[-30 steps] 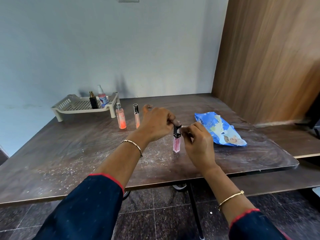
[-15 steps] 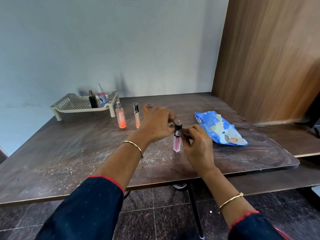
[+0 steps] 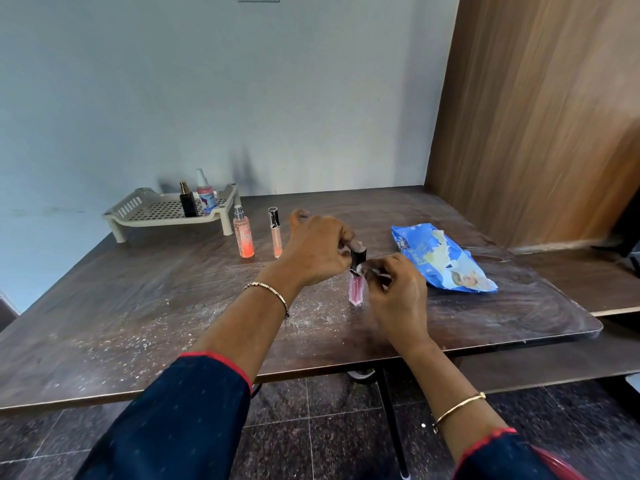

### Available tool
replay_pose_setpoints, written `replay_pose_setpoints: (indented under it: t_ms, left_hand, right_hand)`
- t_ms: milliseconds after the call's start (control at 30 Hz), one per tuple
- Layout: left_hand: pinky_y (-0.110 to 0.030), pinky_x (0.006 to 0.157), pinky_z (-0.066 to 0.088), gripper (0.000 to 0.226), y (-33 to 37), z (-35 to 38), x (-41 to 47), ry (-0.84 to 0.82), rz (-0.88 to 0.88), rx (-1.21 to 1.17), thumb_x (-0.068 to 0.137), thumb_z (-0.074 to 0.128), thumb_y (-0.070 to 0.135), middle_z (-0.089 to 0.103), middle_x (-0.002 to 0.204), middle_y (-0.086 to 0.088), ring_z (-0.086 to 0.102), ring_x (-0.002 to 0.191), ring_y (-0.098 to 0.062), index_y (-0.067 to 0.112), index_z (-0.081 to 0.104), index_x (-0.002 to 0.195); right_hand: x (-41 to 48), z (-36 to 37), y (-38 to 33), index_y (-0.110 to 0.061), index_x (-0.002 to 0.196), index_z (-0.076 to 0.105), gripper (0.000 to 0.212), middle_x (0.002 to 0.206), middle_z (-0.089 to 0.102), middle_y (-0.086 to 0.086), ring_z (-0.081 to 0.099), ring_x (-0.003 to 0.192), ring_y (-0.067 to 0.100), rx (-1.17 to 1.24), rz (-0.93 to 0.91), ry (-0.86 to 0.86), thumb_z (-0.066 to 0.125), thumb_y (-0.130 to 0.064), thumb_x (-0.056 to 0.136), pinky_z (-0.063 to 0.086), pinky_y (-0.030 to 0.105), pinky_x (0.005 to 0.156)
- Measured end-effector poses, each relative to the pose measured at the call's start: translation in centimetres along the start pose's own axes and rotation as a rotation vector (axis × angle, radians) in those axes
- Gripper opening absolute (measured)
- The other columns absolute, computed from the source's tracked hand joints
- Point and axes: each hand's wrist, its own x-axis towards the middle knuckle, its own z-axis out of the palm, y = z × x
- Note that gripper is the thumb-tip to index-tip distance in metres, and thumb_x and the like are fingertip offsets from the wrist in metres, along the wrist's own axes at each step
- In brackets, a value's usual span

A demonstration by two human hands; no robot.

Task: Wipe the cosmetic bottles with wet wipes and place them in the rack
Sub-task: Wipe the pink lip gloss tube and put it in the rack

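Both forearms reach out over the counter (image 3: pixel 138 323), hands close together. Left hand (image 3: pixel 317 247) curled from above, grips the cap of the pink bottle (image 3: pixel 356 291), upright mid-counter. Right hand (image 3: pixel 398 289) pinches a white wipe (image 3: pixel 364 270) against its neck. Farther: wipes pack (image 3: pixel 443 261) right, orange spray bottle (image 3: pixel 243 237) and slim tube (image 3: pixel 275 233) left. Rack (image 3: pixel 156 213) at back holds black bottle (image 3: pixel 188 204), pump bottle (image 3: pixel 205 194).

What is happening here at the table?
A person is wiping a pink bottle. The left hand holds its black cap, and the right hand pinches a small wipe against it. A black bottle and a pump bottle stand in the rack; a spray bottle and a slim tube stand on the table nearby.
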Motion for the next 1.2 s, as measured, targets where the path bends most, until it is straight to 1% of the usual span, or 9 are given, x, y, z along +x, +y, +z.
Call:
replay_pose_setpoints:
  t_ms: [167, 267, 467, 700, 767, 867, 933, 1033, 1200]
  left_hand:
    - [-0.037, 0.102, 0.016, 0.013, 0.1, -0.1, 0.1, -0.018, 0.005, 0.023, 0.075, 0.07, 0.022, 0.069, 0.084, 0.022, 0.057, 0.083, 0.002, 0.03, 0.075, 0.083]
    - [-0.036, 0.101, 0.016, 0.007, -0.2, -0.1, 0.2, -0.013, 0.008, 0.005, 0.077, 0.073, 0.027, 0.069, 0.085, 0.023, 0.058, 0.084, 0.002, 0.032, 0.074, 0.082]
    - [-0.031, 0.098, 0.012, 0.007, -0.5, 0.1, 0.5, -0.038, 0.003, -0.004, 0.082, 0.072, 0.024, 0.07, 0.091, 0.024, 0.051, 0.09, 0.01, 0.026, 0.074, 0.088]
    - [-0.037, 0.104, 0.011, 0.012, -0.4, -0.2, 1.0, -0.084, 0.017, 0.063, 0.084, 0.069, 0.018, 0.07, 0.092, 0.025, 0.049, 0.092, 0.011, 0.026, 0.073, 0.091]
    - [-0.038, 0.106, 0.011, 0.008, -0.3, -0.5, 1.0, -0.098, 0.027, 0.081, 0.083, 0.071, 0.024, 0.066, 0.083, 0.029, 0.051, 0.091, 0.01, 0.027, 0.073, 0.09]
    - [-0.039, 0.106, 0.01, 0.012, -0.3, -0.7, 1.2, -0.137, 0.027, 0.09, 0.078, 0.075, 0.033, 0.056, 0.073, 0.031, 0.046, 0.08, 0.012, 0.03, 0.073, 0.089]
    - [-0.041, 0.108, 0.01, 0.012, -0.3, -0.9, 1.2, -0.141, 0.028, 0.082, 0.079, 0.074, 0.035, 0.063, 0.08, 0.028, 0.047, 0.082, 0.009, 0.028, 0.073, 0.089]
    - [-0.042, 0.109, 0.01, 0.012, -0.1, -1.0, 1.2, -0.139, 0.031, 0.08, 0.08, 0.072, 0.036, 0.068, 0.089, 0.024, 0.048, 0.085, 0.006, 0.029, 0.073, 0.089]
    - [-0.042, 0.109, 0.009, 0.015, -0.1, -1.1, 1.4, -0.148, 0.037, 0.114, 0.081, 0.071, 0.035, 0.06, 0.076, 0.027, 0.044, 0.086, 0.007, 0.027, 0.073, 0.094]
  right_hand:
    - [1.0, 0.1, -0.5, -0.01, 0.085, 0.069, 0.007, 0.084, 0.062, 0.0, 0.061, 0.075, 0.015, 0.026, -0.012, 0.077, 0.069, -0.004, 0.081, 0.054, 0.034, 0.067]
    - [0.5, 0.0, 0.1, -0.013, 0.084, 0.069, 0.01, 0.083, 0.062, -0.002, 0.061, 0.074, 0.012, 0.0, -0.014, 0.02, 0.07, -0.004, 0.08, 0.052, 0.029, 0.065]
    - [-0.7, -0.2, 1.3, -0.014, 0.079, 0.068, 0.011, 0.08, 0.061, -0.003, 0.061, 0.071, 0.016, -0.08, 0.001, -0.101, 0.071, -0.003, 0.077, 0.053, 0.04, 0.065]
    - [0.7, -0.6, -0.3, -0.012, 0.084, 0.07, 0.009, 0.082, 0.063, -0.001, 0.062, 0.072, 0.012, -0.011, -0.026, -0.01, 0.071, -0.004, 0.08, 0.051, 0.023, 0.065]
    - [0.8, -0.5, -0.5, -0.012, 0.08, 0.069, 0.009, 0.079, 0.062, -0.002, 0.06, 0.069, 0.012, -0.024, -0.055, 0.001, 0.072, -0.003, 0.079, 0.051, 0.025, 0.062]
    - [0.1, -0.5, 0.1, -0.015, 0.07, 0.064, 0.016, 0.072, 0.06, -0.007, 0.056, 0.062, 0.009, -0.089, -0.054, -0.067, 0.074, -0.004, 0.074, 0.047, 0.025, 0.056]
    - [-0.7, -0.6, 0.6, -0.019, 0.066, 0.063, 0.017, 0.071, 0.06, -0.008, 0.056, 0.062, 0.011, -0.196, -0.014, -0.176, 0.074, -0.007, 0.072, 0.039, 0.024, 0.055]
    - [-1.5, -0.7, 0.7, -0.022, 0.071, 0.066, 0.011, 0.079, 0.066, -0.007, 0.062, 0.074, 0.015, -0.341, 0.055, -0.323, 0.071, -0.013, 0.076, 0.039, 0.024, 0.059]
    - [-0.2, -1.0, 0.3, -0.023, 0.07, 0.069, 0.012, 0.073, 0.069, -0.007, 0.064, 0.071, 0.014, -0.289, 0.089, -0.32, 0.069, -0.011, 0.074, 0.045, 0.026, 0.06]
